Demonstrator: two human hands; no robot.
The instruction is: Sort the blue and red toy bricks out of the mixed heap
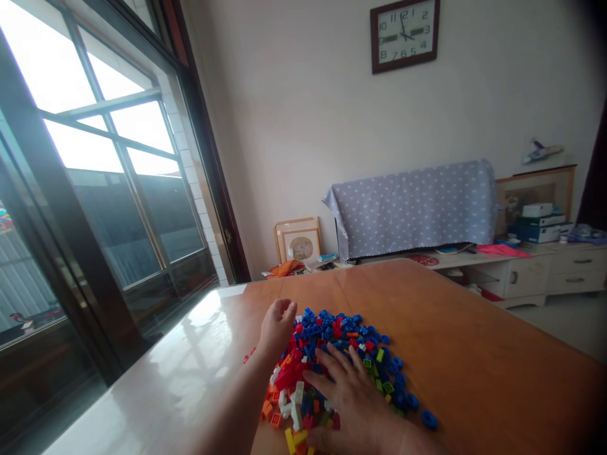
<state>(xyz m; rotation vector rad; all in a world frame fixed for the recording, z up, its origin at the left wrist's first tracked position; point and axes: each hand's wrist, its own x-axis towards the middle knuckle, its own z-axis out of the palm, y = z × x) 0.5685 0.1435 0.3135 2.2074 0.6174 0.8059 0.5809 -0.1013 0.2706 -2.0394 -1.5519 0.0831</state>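
Note:
A pile of mixed toy building bricks (303,335) lies on the wooden table, blue at the back, red, orange and white on the left, green on the right. My right hand (353,392) rests over the middle of the pile with its fingers spread, touching bricks. At the pile's far left edge is my left hand (277,323), its fingers curled in; whatever they may hold is hidden. White bricks (296,404) and yellow bricks (296,439) lie left of my right hand. A blue ring-shaped piece (429,419) sits at the right end of the pile.
The brown table (474,354) reaches out to both sides, glossy with window light on the left. Beyond it stands a low white cabinet (526,278) with boxes and a cloth-covered flat object (412,208). A wall clock (404,35) hangs above; large windows (118,158) are at left.

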